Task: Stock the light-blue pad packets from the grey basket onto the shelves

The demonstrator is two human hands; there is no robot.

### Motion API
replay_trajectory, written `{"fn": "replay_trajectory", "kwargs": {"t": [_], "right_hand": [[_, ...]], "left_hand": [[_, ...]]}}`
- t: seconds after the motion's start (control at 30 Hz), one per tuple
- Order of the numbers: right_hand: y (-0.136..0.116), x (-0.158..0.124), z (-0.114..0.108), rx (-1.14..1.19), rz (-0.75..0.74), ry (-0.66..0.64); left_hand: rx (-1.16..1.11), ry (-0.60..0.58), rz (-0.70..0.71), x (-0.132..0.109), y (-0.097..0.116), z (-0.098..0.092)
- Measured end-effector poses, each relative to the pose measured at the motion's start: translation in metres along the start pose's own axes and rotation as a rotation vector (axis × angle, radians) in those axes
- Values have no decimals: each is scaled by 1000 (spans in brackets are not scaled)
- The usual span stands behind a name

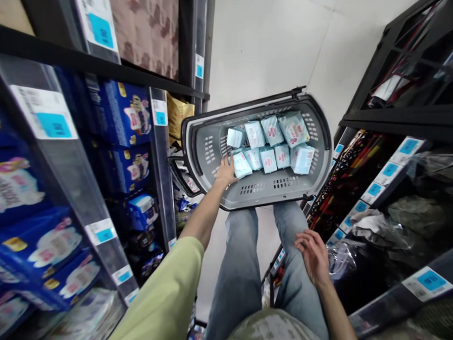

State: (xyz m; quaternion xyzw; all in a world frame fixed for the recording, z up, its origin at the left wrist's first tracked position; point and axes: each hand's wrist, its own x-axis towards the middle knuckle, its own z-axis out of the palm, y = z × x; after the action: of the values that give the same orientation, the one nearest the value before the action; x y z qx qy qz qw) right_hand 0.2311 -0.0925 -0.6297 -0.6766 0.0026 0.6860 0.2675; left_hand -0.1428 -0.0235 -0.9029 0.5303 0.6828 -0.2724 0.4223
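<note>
In the head view, a grey basket (249,193) with black handles holds two rows of small pale blue plastic-wrapped packs (272,130). My left hand (225,173) reaches over the basket's near-left part. Its thumb and fingers grip the left end of the nearest-row pack (242,165), which lies beside the others. My right hand (313,252) hangs in front of my right leg, fingers loosely bent and apart, with nothing in it.
Shelves with dark blue packs (126,114) and price tags (48,114) rise close on the left. At the right stand shelves with bagged dark goods (414,215) and a black rack (401,59). Pale floor tiles (266,44) show beyond the basket.
</note>
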Motion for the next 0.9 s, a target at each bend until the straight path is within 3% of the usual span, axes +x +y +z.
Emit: {"fn": "replay_trajectory", "kwargs": {"t": [0.1, 0.33, 0.47, 0.67, 0.77, 0.9], "right_hand": [[3, -2, 1, -30, -14, 6], [29, -10, 11, -78, -17, 3], [45, -10, 12, -96, -31, -11], [54, -16, 11, -108, -61, 10], [61, -17, 16, -97, -67, 39], [71, -16, 15, -98, -76, 51]], "left_hand": [[2, 35, 22, -3, 0, 7], [-69, 67, -41, -27, 27, 3], [-87, 55, -57, -16, 39, 9], [-154, 219, -67, -3, 36, 26], [-239, 271, -73, -27, 30, 19], [-526, 437, -65, -97, 21, -8]]}}
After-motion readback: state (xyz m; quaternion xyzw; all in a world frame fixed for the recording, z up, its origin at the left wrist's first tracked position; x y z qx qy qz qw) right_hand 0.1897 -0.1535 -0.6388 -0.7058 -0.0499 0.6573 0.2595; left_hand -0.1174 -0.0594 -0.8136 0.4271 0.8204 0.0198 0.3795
